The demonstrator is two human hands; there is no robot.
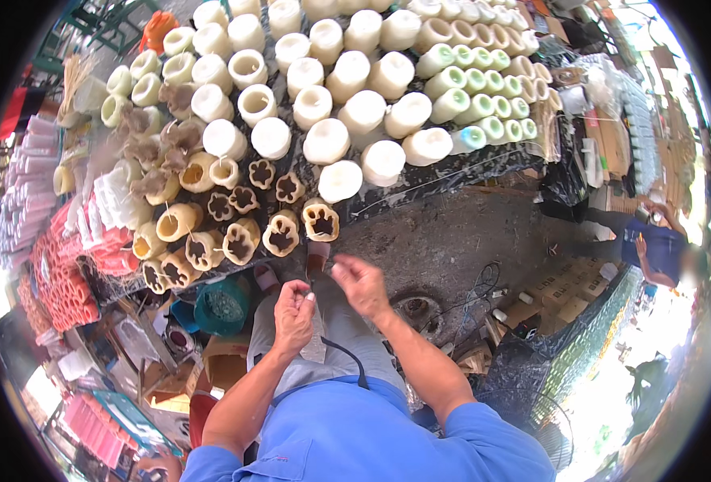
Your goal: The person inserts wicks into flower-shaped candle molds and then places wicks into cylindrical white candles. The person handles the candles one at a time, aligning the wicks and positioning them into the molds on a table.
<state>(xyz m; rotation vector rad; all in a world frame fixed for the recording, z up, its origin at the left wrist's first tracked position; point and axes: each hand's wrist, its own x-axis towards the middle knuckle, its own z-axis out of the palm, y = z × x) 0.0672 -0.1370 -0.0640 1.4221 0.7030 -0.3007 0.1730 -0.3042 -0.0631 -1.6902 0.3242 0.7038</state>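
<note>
A small pale scrap, maybe a wick end or a bit of wax (310, 296), sits pinched at the fingertips of the left hand (293, 315), too small to name for sure. The left fingers are curled in tight around it, held in front of the grey-trousered lap (335, 337). The right hand (361, 283) hovers just beside, slightly higher and further from the body, fingers loosely bent and seemingly holding nothing; whether a thin strand runs between the two hands cannot be told. So the scrap lies on the left hand's side, with the right near enough to meet it across a small gap. Beyond the hands, just past the knees, stands a row of yellowish hollow wax cylinders with dark cut-out cores (281, 233), and further out the black-covered table (452, 173) carries ranks of cream pillar candles (327, 140) and pale green ones (484, 104). Off to the left of the grip, a green woven basket (220, 305) and stacked red candles (66, 281).
</note>
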